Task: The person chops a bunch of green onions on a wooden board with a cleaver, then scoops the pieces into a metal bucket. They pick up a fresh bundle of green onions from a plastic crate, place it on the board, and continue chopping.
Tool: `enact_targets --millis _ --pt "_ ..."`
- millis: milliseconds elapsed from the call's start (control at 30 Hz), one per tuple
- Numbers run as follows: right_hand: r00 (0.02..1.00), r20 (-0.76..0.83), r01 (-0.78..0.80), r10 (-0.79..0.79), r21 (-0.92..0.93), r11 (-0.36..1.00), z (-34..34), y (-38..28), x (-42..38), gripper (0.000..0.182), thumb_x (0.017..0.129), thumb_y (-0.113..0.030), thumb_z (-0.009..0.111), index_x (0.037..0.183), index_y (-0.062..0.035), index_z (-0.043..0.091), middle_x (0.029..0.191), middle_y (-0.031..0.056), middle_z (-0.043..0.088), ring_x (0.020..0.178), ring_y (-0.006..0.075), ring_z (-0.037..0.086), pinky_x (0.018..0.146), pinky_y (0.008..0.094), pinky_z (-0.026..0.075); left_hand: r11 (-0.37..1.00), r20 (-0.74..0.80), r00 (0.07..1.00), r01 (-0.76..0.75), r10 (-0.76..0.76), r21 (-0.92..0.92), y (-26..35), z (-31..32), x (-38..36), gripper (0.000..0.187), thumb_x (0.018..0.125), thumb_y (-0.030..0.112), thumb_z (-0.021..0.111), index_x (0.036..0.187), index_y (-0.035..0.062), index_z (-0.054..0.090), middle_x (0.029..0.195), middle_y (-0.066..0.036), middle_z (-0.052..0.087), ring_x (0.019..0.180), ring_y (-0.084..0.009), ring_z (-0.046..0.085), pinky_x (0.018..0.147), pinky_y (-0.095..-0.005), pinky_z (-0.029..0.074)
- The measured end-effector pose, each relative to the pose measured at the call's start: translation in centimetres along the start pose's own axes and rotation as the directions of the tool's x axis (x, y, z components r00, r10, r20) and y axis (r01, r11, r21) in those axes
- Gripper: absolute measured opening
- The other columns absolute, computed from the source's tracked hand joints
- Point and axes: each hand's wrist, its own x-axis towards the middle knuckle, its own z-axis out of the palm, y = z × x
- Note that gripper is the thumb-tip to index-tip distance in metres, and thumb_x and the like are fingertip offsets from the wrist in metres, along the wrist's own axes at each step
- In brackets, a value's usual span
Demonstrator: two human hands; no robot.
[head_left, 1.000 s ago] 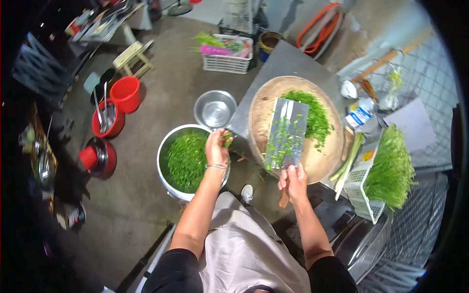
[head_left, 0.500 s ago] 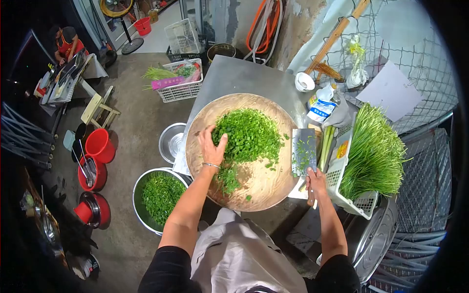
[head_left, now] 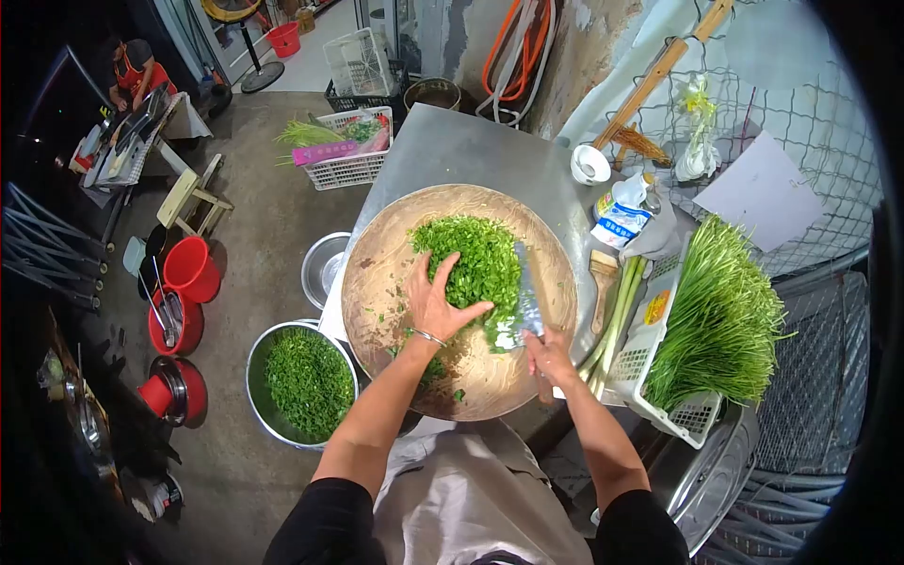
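A mound of chopped green herbs or chives (head_left: 471, 264) lies on the round wooden chopping board (head_left: 395, 217). My left hand (head_left: 439, 303) has its fingers spread against the mound's near left side. My right hand (head_left: 549, 356) grips the handle of a cleaver (head_left: 530, 292), whose blade stands along the mound's right edge and looks slightly blurred. Loose green bits are scattered on the board near my left wrist. Left of the board, a metal pot (head_left: 252, 377) holds more chopped greens (head_left: 315, 381).
A white basket (head_left: 650, 344) of long green chives (head_left: 720, 320) stands at the right, beside a brush (head_left: 603, 273) and green stalks (head_left: 617, 315). An empty metal bowl (head_left: 325, 266) and red buckets (head_left: 192, 273) are at left. A person (head_left: 139, 75) works at the far left.
My right hand has brought the cleaver leftward from beside the board to the mound's right edge. My left hand has shifted right and nearer, with its thumb stretched along the mound.
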Motion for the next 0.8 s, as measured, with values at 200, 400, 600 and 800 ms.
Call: enact_targets --millis 200,400,600,800 --pt "1.0 -0.007 0.019 -0.019 0.055 0.998 5.6 -0.6 -2.0 0.013 0.101 -0.012 0.058 0.098 -0.0003 0.055 0.061 0.0044 0.055 0.042 0.0136 0.051 0.038 0.0318 0.043 0.994 -0.091 0.993 0.064 -0.072 -0.09 2.2 1.1 -2.3 0.098 0.061 0.052 0.092 0.145 0.025 0.05 0.149 -0.026 0.038 0.136 -0.0476 0.04 0.11 -0.0603 0.034" --pt "0.999 -0.013 0.042 -0.04 0.144 0.989 7.5 1.3 -2.8 0.012 0.101 -0.011 0.056 0.098 -0.0006 0.054 0.06 0.004 0.053 0.042 0.013 0.049 0.039 0.0322 0.043 0.985 -0.153 0.984 0.071 -0.095 -0.159 2.5 0.8 -3.6 0.073 0.062 0.03 0.09 0.13 0.0231 0.063 0.136 -0.025 0.047 0.131 -0.0458 0.046 0.105 -0.056 0.043" --pt "0.999 -0.026 -0.018 0.023 0.177 0.984 8.3 -0.1 -4.9 0.016 0.102 -0.016 0.058 0.094 -0.0055 0.05 0.061 0.0021 0.05 0.043 0.0122 0.047 0.039 0.0307 0.044 0.98 -0.124 0.987 0.078 -0.102 -0.183 2.8 -0.2 -4.6 0.07 0.063 0.027 0.087 0.129 0.0245 0.064 0.136 -0.025 0.048 0.129 -0.0456 0.046 0.106 -0.0554 0.042" --pt "0.999 -0.048 -0.01 0.02 0.206 0.978 8.6 0.3 -6.3 0.017 0.103 -0.018 0.058 0.093 -0.0068 0.049 0.061 0.0018 0.049 0.043 0.0127 0.047 0.04 0.0311 0.044 0.97 -0.091 0.99 0.083 -0.106 -0.228 3.6 -1.2 -5.0 0.068 0.062 0.025 0.087 0.126 0.025 0.066 0.135 -0.021 0.05 0.128 -0.0447 0.047 0.104 -0.0528 0.044"
